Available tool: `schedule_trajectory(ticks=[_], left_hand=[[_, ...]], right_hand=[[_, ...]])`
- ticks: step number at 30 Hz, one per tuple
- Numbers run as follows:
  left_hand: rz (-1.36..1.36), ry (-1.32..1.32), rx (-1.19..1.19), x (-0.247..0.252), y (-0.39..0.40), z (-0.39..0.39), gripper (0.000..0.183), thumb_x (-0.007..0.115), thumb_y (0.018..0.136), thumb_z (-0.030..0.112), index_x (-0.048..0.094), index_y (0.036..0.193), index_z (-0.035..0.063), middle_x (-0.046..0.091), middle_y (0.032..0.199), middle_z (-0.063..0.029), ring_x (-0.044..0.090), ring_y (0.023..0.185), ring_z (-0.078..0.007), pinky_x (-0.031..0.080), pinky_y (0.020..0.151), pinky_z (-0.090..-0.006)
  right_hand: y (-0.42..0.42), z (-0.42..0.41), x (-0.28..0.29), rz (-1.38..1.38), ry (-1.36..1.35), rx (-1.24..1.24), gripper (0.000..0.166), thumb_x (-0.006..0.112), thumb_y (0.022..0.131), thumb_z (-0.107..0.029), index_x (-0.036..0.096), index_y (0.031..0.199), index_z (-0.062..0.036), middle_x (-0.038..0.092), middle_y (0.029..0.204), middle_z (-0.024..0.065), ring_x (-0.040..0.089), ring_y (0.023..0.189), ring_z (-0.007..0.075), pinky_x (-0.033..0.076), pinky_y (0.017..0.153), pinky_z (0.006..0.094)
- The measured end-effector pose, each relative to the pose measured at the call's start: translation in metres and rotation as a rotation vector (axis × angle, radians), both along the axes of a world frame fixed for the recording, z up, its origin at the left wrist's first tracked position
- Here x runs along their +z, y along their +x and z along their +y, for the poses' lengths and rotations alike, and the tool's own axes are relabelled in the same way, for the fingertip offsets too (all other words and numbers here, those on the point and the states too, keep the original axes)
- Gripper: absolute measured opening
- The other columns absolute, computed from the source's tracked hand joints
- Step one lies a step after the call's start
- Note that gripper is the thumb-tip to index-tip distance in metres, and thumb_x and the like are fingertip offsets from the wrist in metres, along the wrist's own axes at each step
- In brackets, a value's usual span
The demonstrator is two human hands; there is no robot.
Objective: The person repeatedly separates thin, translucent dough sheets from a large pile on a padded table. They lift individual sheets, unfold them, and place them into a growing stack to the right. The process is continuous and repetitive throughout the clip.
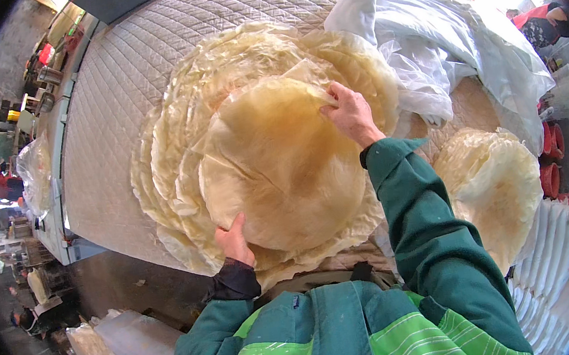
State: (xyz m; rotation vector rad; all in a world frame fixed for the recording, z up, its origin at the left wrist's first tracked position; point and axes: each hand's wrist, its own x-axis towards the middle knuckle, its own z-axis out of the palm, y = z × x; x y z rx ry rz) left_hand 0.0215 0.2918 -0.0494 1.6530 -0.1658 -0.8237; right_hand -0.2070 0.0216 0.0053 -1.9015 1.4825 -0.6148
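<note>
A round, thin, yellowish translucent sheet (288, 161) is stretched between my two hands. My left hand (235, 242) grips its lower left edge, thumb on top and the fingers hidden beneath. At the upper right edge, my right hand (352, 112) pinches the rim between thumb and fingers. A crease runs across the sheet's left half. Beneath it lies a wide, overlapping pile of similar crinkled sheets (171, 153), spread on a quilted cover (98, 162). To the right of my right forearm stands another stack of these round sheets (490, 180).
Clear plastic sheeting (431, 29) and a white cushion-like bundle (354, 12) lie at the upper right. White sacks (551, 252) are stacked at lower right, near red containers (550, 157). A person (541, 24) is at far right. A plastic bag (35, 174) lies left.
</note>
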Motion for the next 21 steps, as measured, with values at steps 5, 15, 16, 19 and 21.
schedule_trajectory(ticks=[5, 15, 16, 19, 21], left_hand=[[0.051, -0.004, -0.011, 0.008, 0.0, -0.006, 0.039, 0.066, 0.081, 0.005, 0.052, 0.117, -0.0009, 0.059, 0.111, -0.0103, 0.058, 0.098, -0.0204, 0.048, 0.084, -0.033], [0.353, -0.061, -0.03, 0.029, 0.0, -0.014, 0.046, 0.068, 0.075, 0.002, 0.053, 0.119, -0.0012, 0.06, 0.111, -0.0111, 0.059, 0.1, -0.0244, 0.048, 0.088, -0.0358], [0.377, -0.015, -0.053, 0.043, 0.0, -0.021, 0.045, 0.064, 0.076, 0.002, 0.053, 0.119, -0.0012, 0.061, 0.109, -0.012, 0.059, 0.099, -0.026, 0.049, 0.087, -0.0371], [0.505, -0.152, -0.108, 0.075, -0.008, -0.046, 0.038, 0.059, 0.078, 0.007, 0.053, 0.114, -0.0048, 0.061, 0.106, -0.0134, 0.061, 0.096, -0.0268, 0.05, 0.085, -0.0377], [0.532, -0.189, -0.152, 0.102, -0.006, -0.056, 0.037, 0.059, 0.078, 0.009, 0.054, 0.112, -0.0056, 0.061, 0.106, -0.0138, 0.061, 0.095, -0.0267, 0.051, 0.085, -0.0375]], right_hand=[[-0.001, -0.017, -0.045, -0.041, 0.076, -0.068, 0.044, 0.071, 0.074, -0.025, 0.054, 0.111, -0.0071, 0.065, 0.099, 0.0189, 0.062, 0.093, 0.0345, 0.048, 0.08, 0.0409], [-0.057, 0.101, -0.028, -0.075, -0.247, -0.333, 0.038, 0.065, 0.08, -0.019, 0.056, 0.114, -0.0036, 0.061, 0.1, 0.0145, 0.058, 0.092, 0.0284, 0.046, 0.086, 0.0362], [-0.066, 0.125, -0.017, -0.185, -0.068, -0.328, 0.038, 0.065, 0.081, -0.019, 0.056, 0.113, -0.0018, 0.061, 0.1, 0.0153, 0.058, 0.092, 0.0285, 0.046, 0.086, 0.0367], [-0.099, 0.188, -0.007, -0.432, 0.725, -0.298, 0.052, 0.065, 0.086, -0.034, 0.049, 0.118, 0.0032, 0.061, 0.1, 0.0186, 0.058, 0.098, 0.0296, 0.046, 0.09, 0.0392], [-0.093, 0.207, 0.036, -0.698, 1.322, -0.317, 0.076, 0.058, 0.087, -0.053, 0.037, 0.13, 0.0062, 0.057, 0.111, 0.0246, 0.057, 0.107, 0.0307, 0.044, 0.095, 0.0421]])
